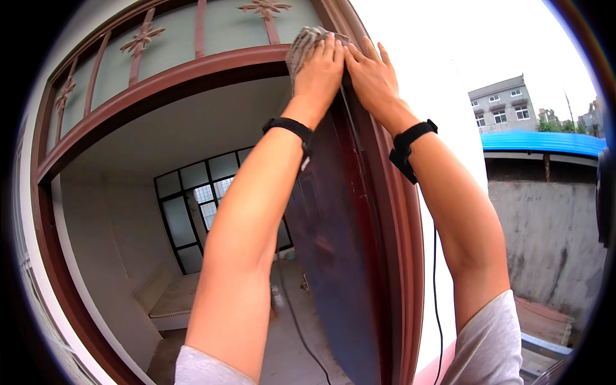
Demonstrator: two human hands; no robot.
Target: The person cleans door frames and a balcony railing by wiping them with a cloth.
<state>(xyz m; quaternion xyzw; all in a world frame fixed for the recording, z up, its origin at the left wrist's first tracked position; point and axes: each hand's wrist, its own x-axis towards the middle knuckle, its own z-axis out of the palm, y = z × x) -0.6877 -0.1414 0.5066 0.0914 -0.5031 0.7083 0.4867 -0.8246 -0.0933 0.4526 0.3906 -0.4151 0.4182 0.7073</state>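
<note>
Both arms reach up to the top right corner of a reddish-brown door frame [394, 250]. My left hand [320, 72] presses a grey, textured cloth [304, 43] against the corner where the crossbar [231, 61] meets the upright. Some of the cloth hangs down beside the fingers. Just right of it, my right hand [373, 72] lies with spread fingers on the upright, its fingertips close to the cloth's edge. Whether those fingertips also touch the cloth is hard to see. A dark red door leaf [332, 231] stands swung inward below my hands. Each wrist wears a black strap.
Frosted transom panes [173, 38] with metal flower bars sit above the crossbar. Through the doorway are a bed [175, 298] and a black-framed window [180, 221]. One black cable [298, 327] hangs in front of the doorway, another [436, 288] along the white wall. A blue roof [539, 142] lies right.
</note>
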